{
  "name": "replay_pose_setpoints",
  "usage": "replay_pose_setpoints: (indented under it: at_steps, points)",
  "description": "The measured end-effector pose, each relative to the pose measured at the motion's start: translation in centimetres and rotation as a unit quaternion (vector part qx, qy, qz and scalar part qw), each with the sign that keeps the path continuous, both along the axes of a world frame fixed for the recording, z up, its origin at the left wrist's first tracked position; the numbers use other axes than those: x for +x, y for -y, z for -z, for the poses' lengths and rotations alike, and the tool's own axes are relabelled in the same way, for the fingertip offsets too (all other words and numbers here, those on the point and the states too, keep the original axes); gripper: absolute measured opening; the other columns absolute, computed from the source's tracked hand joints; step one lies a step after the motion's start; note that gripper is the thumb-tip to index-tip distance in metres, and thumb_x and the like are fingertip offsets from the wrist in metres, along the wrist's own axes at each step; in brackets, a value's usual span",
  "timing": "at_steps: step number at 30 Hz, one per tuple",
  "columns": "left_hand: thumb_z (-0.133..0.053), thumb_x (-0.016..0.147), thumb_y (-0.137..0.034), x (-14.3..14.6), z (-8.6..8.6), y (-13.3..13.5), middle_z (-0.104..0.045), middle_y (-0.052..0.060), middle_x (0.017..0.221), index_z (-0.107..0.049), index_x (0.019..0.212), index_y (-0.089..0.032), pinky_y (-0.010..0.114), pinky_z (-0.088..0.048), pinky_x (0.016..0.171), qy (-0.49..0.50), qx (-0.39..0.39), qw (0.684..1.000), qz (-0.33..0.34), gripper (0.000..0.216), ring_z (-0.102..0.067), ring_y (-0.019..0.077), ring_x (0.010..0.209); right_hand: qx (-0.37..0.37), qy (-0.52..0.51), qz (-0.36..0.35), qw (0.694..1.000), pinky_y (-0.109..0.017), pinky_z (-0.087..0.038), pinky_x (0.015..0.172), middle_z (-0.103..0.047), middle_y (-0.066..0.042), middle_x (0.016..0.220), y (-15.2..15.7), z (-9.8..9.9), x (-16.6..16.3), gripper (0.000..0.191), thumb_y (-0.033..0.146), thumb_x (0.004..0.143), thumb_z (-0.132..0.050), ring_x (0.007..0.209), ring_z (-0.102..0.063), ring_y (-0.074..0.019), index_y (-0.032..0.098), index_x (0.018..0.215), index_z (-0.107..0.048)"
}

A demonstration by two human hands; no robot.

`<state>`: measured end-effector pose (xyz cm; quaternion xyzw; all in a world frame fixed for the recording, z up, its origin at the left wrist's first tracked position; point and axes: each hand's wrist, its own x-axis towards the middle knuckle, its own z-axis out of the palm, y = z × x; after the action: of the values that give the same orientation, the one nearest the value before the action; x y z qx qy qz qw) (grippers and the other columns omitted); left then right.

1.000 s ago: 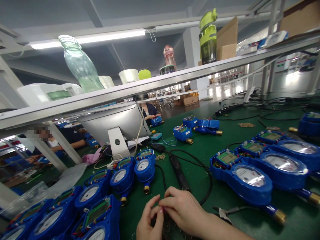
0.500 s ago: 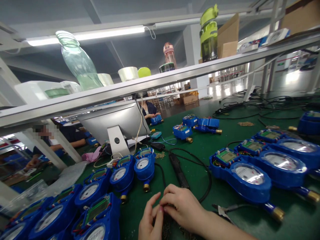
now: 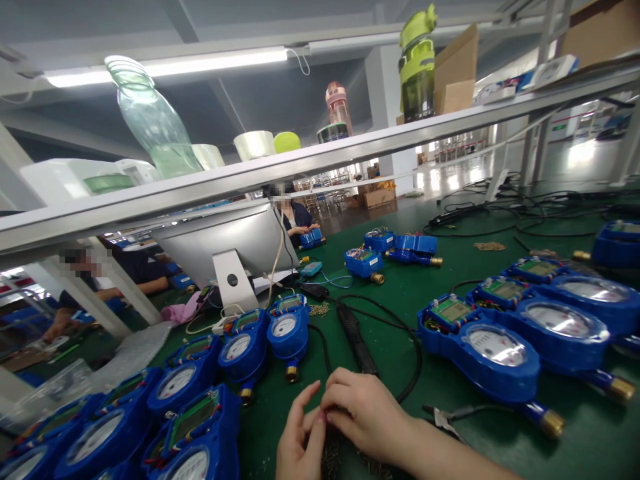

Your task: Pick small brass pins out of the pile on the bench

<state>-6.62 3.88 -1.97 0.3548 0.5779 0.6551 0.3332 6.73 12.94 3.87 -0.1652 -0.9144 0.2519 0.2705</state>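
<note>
At the bottom centre my left hand (image 3: 296, 443) and my right hand (image 3: 367, 415) meet over a small heap of tiny dark screws (image 3: 334, 457) on the green mat (image 3: 440, 313). The right hand's fingertips pinch together at the left hand's fingers; whatever they hold is too small to see. A black electric screwdriver (image 3: 356, 338) with its cable lies just beyond the hands. Blue water meters (image 3: 483, 350) lie in a row to the right, and more blue water meters (image 3: 235, 353) lie to the left.
Pliers (image 3: 447, 417) lie right of my wrist. A monitor's silver back (image 3: 225, 247) stands behind the left meters. An overhead shelf (image 3: 320, 157) carries bottles, tape rolls and a cardboard box. Other people work across the bench at left and centre. Black cables trail at far right.
The view has drifted slightly; my hands stay together over the screws with only small finger movement.
</note>
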Motion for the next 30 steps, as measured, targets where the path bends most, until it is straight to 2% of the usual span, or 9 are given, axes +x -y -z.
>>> replay_pose_setpoints:
  at_steps: [4,7,9,12,18,30]
  points:
    - [-0.068,0.070,-0.061,0.1,-0.3,0.0,-0.072,0.006,0.076,-0.053,0.117,-0.013,0.023,-0.049,0.066,0.006,-0.014,1.000,-0.006,0.069,-0.068,0.0196,0.074,0.001,-0.002,0.005,1.000,-0.020,-0.044,0.076,-0.061,0.000,0.095,0.0,-0.1,0.1,0.008,0.021,0.086,-0.057,0.086,-0.060,-0.0127,0.021,0.089,-0.063]
    - [-0.070,0.070,-0.059,0.1,-0.9,0.1,-0.071,0.006,0.077,-0.062,0.097,-0.014,0.022,-0.049,0.066,-0.006,-0.013,1.000,-0.004,0.053,-0.066,0.0189,0.073,0.003,-0.005,0.009,1.000,-0.021,-0.044,0.075,-0.061,0.000,0.094,0.0,-0.2,0.1,0.006,0.022,0.086,-0.057,0.085,-0.059,-0.0130,0.020,0.088,-0.062]
    - [-0.070,0.070,-0.058,0.0,-1.4,0.1,-0.069,0.004,0.072,-0.065,0.083,-0.014,0.020,-0.047,0.064,-0.035,-0.018,0.999,0.002,0.046,-0.063,0.0168,0.068,0.004,-0.007,0.012,1.000,-0.022,-0.044,0.075,-0.061,0.000,0.094,0.0,-0.2,0.1,0.007,0.022,0.086,-0.057,0.086,-0.059,-0.0132,0.020,0.089,-0.062]
    - [-0.066,0.071,-0.061,-0.1,-2.2,0.3,-0.064,0.002,0.065,-0.066,0.073,-0.015,0.020,-0.045,0.062,-0.101,-0.030,0.994,0.002,0.046,-0.059,0.0163,0.065,0.006,-0.009,0.010,1.000,-0.021,-0.044,0.075,-0.061,0.000,0.095,-0.1,-0.1,0.1,0.007,0.022,0.086,-0.058,0.086,-0.059,-0.0130,0.021,0.090,-0.063]
    - [-0.064,0.075,-0.058,0.1,-3.0,0.5,-0.064,0.001,0.068,-0.068,0.071,-0.017,0.018,-0.044,0.065,-0.128,-0.009,0.992,0.007,0.041,-0.057,0.0157,0.068,0.011,-0.013,0.008,1.000,-0.020,-0.044,0.074,-0.061,0.000,0.094,0.0,-0.3,0.1,0.011,0.026,0.087,-0.057,0.084,-0.060,-0.0121,0.022,0.090,-0.067]
    - [-0.067,0.075,-0.050,0.0,-2.9,0.4,-0.066,0.002,0.068,-0.068,0.073,-0.016,0.019,-0.046,0.066,-0.105,0.004,0.994,-0.006,0.035,-0.059,0.0160,0.068,-0.002,-0.021,0.003,1.000,-0.019,-0.044,0.073,-0.063,0.000,0.093,0.1,-0.4,0.1,0.017,0.026,0.090,-0.053,0.083,-0.060,-0.0113,0.024,0.096,-0.069]
